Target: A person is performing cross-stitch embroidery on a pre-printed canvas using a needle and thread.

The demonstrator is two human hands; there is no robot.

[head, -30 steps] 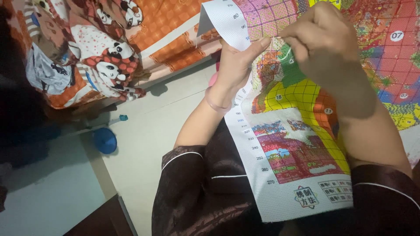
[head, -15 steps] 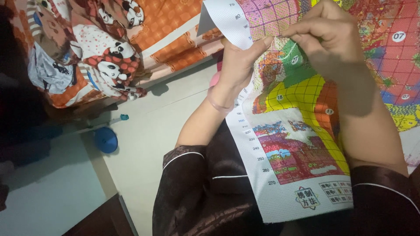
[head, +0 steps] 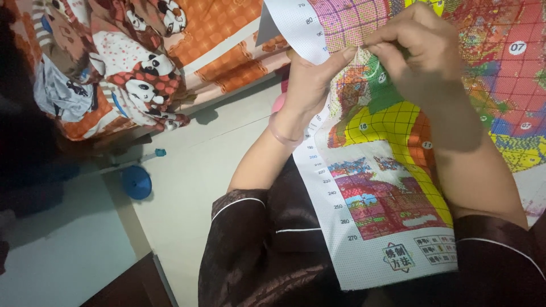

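— What takes up most of the view?

— A big cross-stitch canvas (head: 392,187), gridded and printed in colour, lying over the person's lap and running up past the top edge of the view. Left of it is pale floor (head: 187,187), and beyond that a bed under a panda-print cover (head: 142,74).

— And the hands?

— The left hand (head: 310,85) grips the canvas's white border from behind, thumb pressed onto the front, fingers closed on the cloth. The right hand (head: 421,51) sits on top with its fingertips pinched together on the surface; I'd guess on a needle, but it is too small to make out.

— So which step?

— Mid-stitch, I'd judge, near the upper left of the printed area. Next calls for a steady, taut cloth and a pull straight through the weave.

— Anything smaller?

— A pink bracelet (head: 282,135) on the left wrist, and a round blue thing (head: 136,182) on the floor.
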